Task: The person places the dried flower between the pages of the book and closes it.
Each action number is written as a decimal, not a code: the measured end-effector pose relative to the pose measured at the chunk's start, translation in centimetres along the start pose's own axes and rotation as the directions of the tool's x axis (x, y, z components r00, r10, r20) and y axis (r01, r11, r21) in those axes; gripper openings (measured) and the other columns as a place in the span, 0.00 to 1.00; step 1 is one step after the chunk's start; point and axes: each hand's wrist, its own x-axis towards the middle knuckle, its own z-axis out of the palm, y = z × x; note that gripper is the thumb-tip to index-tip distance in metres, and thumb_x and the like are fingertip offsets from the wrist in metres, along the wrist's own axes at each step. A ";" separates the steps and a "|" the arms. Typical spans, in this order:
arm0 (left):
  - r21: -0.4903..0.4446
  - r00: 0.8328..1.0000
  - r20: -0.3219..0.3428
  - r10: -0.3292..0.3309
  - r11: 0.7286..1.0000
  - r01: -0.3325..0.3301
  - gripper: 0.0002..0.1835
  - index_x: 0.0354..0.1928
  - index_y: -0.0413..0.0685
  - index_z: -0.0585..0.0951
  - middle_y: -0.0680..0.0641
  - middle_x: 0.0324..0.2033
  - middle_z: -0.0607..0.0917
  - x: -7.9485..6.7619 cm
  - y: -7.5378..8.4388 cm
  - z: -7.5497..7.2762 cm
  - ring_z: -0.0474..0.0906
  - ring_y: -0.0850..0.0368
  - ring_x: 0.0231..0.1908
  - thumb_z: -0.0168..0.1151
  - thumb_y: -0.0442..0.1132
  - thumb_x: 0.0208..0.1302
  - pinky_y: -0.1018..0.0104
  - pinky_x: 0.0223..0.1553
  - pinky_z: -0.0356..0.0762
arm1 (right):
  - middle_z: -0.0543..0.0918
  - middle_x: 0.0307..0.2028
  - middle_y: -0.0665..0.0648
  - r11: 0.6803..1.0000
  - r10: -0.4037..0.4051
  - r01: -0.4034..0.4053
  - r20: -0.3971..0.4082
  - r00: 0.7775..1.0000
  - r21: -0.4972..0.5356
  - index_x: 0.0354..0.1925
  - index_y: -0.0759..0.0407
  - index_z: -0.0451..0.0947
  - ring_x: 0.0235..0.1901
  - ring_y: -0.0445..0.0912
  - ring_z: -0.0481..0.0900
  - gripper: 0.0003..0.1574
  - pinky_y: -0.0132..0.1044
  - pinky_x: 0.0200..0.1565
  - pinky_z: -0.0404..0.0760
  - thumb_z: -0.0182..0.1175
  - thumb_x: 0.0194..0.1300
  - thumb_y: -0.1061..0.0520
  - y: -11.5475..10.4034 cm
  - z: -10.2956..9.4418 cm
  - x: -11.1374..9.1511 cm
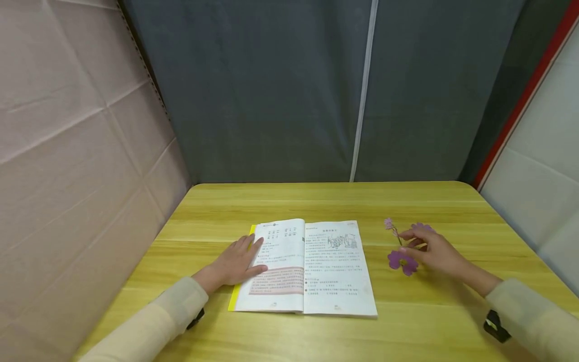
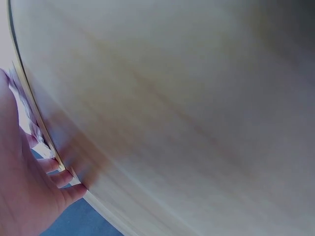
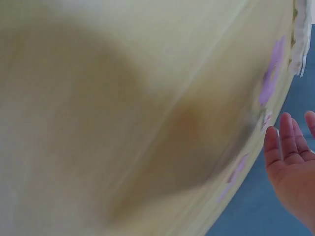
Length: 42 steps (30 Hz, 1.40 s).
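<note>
Head view: seeing a book (image 1: 336,264) lying open on the table (image 1: 271,342), with a yellow edge (image 1: 233,297) showing along its left side. Finding the left hand (image 1: 238,262) resting on the left page, spread and relaxed, gripping nothing visible. Finding the right hand (image 1: 431,251) beyond the book's right side, loosely bent, with a pink flower's (image 1: 388,223) stem running to the gap between thumb and forefinger. Not managing to tell pinching from merely touching. Noting a near purple flower (image 1: 402,262) just below the thumb and a far purple flower (image 1: 422,227) partly behind the fingers. Judging progress: counting the book as already opened, the handling of the pink flower as under way, not finished. Placing all three flowers off the pages, right of the book.

Left wrist view: seeing parted fingers over the book's edge, not curling round anything.

Right wrist view: seeing parted fingers close by the pink flower, with purple petals on either side. Not making out any firm hold.
</note>
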 end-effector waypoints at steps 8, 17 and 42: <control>-0.022 1.000 -0.010 0.000 1.000 -0.001 0.47 0.75 0.40 0.52 0.30 0.70 0.55 0.1 -0.3 0.3 0.54 0.35 0.68 0.40 0.69 0.69 0.42 0.65 0.55 | 0.83 0.40 0.59 0.993 0.118 -0.118 0.062 0.991 -0.005 0.50 0.69 0.79 0.36 0.46 0.79 0.20 0.33 0.35 0.78 0.66 0.63 0.58 1.2 -0.1 -0.2; -0.029 1.000 0.001 -0.021 0.999 0.021 0.48 0.76 0.41 0.52 0.31 0.71 0.54 0.3 -0.3 0.6 0.52 0.36 0.69 0.38 0.71 0.68 0.42 0.66 0.53 | 0.79 0.34 0.54 0.984 0.175 -0.178 0.066 0.982 0.031 0.48 0.66 0.81 0.31 0.42 0.71 0.18 0.32 0.30 0.74 0.66 0.64 0.57 1.8 0.5 -0.3; -0.034 1.000 -0.002 -0.021 0.999 0.021 0.48 0.76 0.41 0.52 0.31 0.71 0.54 0.0 -0.1 0.3 0.52 0.35 0.70 0.39 0.70 0.68 0.43 0.66 0.53 | 0.81 0.40 0.56 0.981 0.196 -0.196 -0.009 0.981 -0.007 0.39 0.60 0.87 0.41 0.47 0.76 0.09 0.30 0.39 0.73 0.70 0.59 0.57 2.6 1.2 -0.3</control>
